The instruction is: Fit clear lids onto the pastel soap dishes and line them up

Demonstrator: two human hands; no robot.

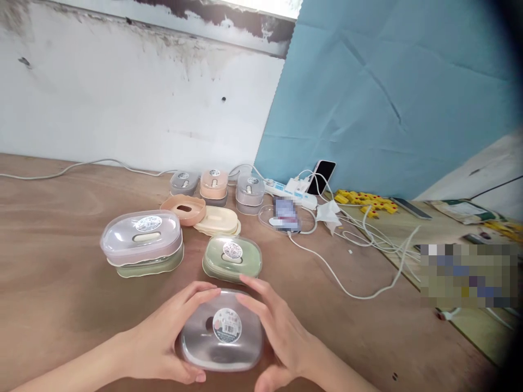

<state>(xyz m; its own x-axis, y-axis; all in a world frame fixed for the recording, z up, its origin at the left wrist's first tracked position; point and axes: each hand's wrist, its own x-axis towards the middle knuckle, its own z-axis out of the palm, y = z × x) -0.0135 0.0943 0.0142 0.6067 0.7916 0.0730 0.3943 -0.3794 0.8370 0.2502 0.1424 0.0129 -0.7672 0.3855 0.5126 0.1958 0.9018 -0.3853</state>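
A grey soap box [196,348] with a clear lid and a round label sits low in the middle of the view. My left hand [163,332] curls round its left side, fingers at the far edge and thumb at the near left corner. On the other side, my right hand [281,332] cups the box, fingertips on its upper right edge; its thumb is low and looks slightly apart from the lid. Just beyond lies a green soap box [249,261] with a clear lid. To the left, a pale pink soap box [118,237] rests on a green one [151,264].
Behind stand small lidded boxes in grey [177,188], peach [208,191] and lilac [245,198]. An orange tray [194,218] leans by cream trays [224,218]. A power strip [308,200], a phone [321,177], white cables [359,298] and yellow pieces [363,201] lie right.
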